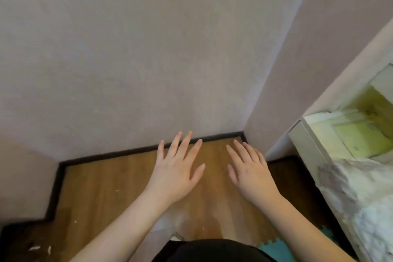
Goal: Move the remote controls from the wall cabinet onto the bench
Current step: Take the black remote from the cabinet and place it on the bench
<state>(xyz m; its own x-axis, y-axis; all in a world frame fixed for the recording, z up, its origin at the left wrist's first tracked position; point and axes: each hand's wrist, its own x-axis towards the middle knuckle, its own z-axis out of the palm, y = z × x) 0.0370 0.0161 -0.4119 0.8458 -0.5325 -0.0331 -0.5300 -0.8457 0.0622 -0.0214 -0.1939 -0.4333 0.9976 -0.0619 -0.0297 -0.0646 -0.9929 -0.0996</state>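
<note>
My left hand (177, 168) is stretched out in front of me, palm down, fingers straight and spread, holding nothing. My right hand (248, 170) is beside it, also flat with straight fingers and holding nothing. Both hover over the wooden floor (102, 193) close to a pale wall. No remote control, wall cabinet or bench is in view.
A pale wall (131, 53) with a dark skirting board (110, 153) stands straight ahead and forms a corner at the right. A white piece of furniture (306, 140) with yellow-green items and a white fluffy cloth (365, 202) is at the right edge. Teal foam mat (274, 250) lies near my feet.
</note>
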